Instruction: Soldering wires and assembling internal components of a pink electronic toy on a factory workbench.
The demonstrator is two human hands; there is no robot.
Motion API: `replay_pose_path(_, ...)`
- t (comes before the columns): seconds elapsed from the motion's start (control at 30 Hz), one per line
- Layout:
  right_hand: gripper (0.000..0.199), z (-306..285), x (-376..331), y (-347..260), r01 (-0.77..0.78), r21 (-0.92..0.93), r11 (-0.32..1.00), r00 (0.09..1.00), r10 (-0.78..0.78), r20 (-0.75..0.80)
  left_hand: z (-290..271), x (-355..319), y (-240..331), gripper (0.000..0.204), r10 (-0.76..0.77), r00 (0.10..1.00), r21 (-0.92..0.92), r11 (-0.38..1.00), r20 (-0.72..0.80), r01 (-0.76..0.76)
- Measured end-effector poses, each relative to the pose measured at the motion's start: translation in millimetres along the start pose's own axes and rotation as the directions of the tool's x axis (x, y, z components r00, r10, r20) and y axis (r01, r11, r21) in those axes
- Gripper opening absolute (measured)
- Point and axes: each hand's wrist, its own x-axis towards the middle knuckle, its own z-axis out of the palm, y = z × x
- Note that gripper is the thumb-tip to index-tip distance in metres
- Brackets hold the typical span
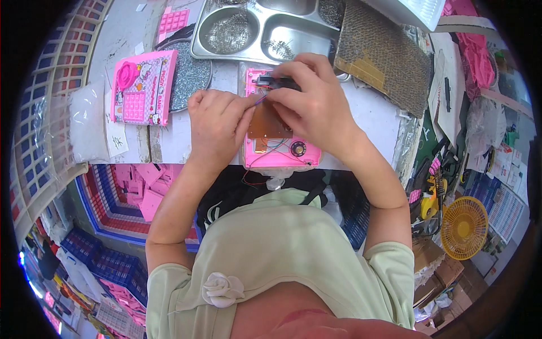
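An open pink plastic housing (265, 160) lies in front of me on the table. Inside it sit a brown circuit board (268, 125), thin wires and a small round black speaker (298, 148). My left hand (219, 120) is closed at the housing's left side, its thumb and forefinger pinching a thin wire (261, 99) above the board. My right hand (316, 99) reaches over from the right, fingers curled around a small black plastic part (274, 82) at the housing's upper end. Its fingertips partly cover that part.
Left of the housing stands a pink toy piggy-bank front panel (141, 87) with keypad, beside a round tray of small metal screws (192, 73). Behind is a steel compartment tray (226, 55) with screws. A cardboard sheet (384, 56) lies right. Below left, a crate (121, 223) holds pink parts.
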Motion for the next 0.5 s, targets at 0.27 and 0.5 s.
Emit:
replay_pose_path(0.27,0.015,15,9,-3,0.020,-0.101,0.995,0.994,-0.009,0.106,0,-4,-1,0.016,0.007,1.000,-0.005,1.000,-0.023,-0.007)
replay_pose_path(0.5,0.022,11,0,-2,0.041,-0.052,0.998,0.994,-0.035,0.107,-13,-3,4,0.019,0.033,0.998,-0.102,0.994,-0.052,-0.038)
